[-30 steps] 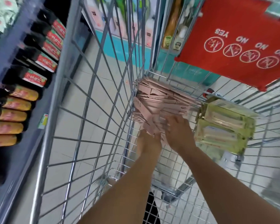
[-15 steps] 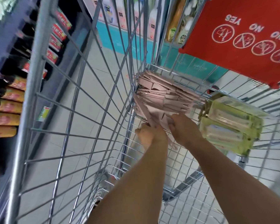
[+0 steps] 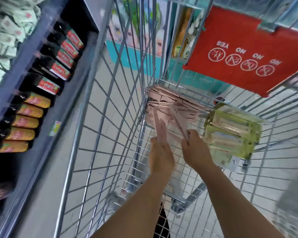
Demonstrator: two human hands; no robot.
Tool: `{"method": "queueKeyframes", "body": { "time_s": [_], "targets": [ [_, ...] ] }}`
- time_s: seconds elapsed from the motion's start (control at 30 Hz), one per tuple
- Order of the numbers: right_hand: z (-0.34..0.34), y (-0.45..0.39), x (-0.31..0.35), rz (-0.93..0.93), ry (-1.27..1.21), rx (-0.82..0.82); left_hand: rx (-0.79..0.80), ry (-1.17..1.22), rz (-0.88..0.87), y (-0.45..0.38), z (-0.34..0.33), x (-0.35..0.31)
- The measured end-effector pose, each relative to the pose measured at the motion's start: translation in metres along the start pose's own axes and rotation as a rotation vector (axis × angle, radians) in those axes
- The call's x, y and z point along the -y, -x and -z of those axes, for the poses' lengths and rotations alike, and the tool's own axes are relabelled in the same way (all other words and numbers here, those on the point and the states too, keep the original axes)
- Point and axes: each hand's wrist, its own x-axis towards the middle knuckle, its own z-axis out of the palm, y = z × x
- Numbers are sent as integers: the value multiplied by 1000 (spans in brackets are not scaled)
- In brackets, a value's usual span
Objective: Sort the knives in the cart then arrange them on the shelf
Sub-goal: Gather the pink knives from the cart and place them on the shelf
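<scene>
In the head view, both bare arms reach down into a wire shopping cart (image 3: 100, 107), and the landmark here is the heap of pink carded knife packs (image 3: 169, 103) lying in the cart's far left corner. The left hand (image 3: 159, 152) is curled round the near end of one long pink knife pack (image 3: 160, 131), which points from the hand back toward the heap and appears lifted off it. The right hand (image 3: 195, 148), just right of the left one, pinches the near end of a second pink pack (image 3: 179, 121), whose far end still lies over the heap. Right of the heap, against the cart's far right side, sits a bundle of green-wrapped packs (image 3: 230, 133); whether those hold knives too cannot be told. A red child-seat flap (image 3: 239, 54) hangs above the heap, and beyond the cart's left wall a shelf (image 3: 46, 121) carries rows of dark bottles (image 3: 46, 73). Judging by their look, the pink packs are flat, light, stiff card sleeves, smooth enough to slide over each other, so a stack may fan out or slip. Taking several together across the middle, thumb on top and fingers beneath, should steady them better than holding one end, and keeps fingers off any blade edge inside.
</scene>
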Motion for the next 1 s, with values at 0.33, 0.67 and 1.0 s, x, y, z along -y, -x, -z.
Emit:
{"method": "queueKeyframes", "body": {
  "time_s": [0.33,0.67,1.0],
  "targets": [
    [21,120,54,-26,-220,-235,78,47,-173,95,108,-26],
    [64,257,143,253,-282,-550,-22,106,-553,181,243,-35],
    [101,328,256,649,-193,-551,-415,136,-718,223,377,-32]
  ]
}}
